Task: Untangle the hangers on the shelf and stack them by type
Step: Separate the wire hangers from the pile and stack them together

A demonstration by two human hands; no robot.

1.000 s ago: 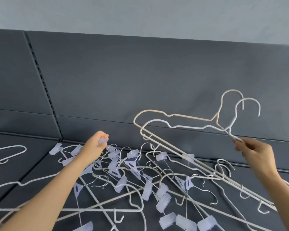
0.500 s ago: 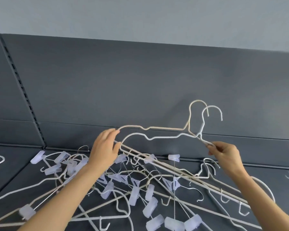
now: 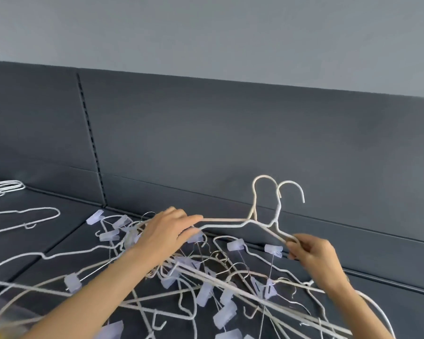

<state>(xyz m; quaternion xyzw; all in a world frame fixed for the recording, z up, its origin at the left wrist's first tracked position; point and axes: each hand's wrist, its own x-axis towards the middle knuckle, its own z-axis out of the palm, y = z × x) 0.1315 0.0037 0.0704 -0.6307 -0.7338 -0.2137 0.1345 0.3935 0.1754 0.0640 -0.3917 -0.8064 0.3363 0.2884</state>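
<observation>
Hands [image 3: 168,232] [image 3: 312,250] grip 2 white hangers [image 3: 255,222] – above tangled pile [image 3: 206,285].

The tangled pile of hangers [image 3: 206,285] blocks the shelf [image 3: 59,243] from five to eight o'clock; two lifted hangers [image 3: 264,216] bar the middle. Bare shelf lies open at nine o'clock, between the pile and a lone hanger [image 3: 34,216], and at three o'clock
</observation>
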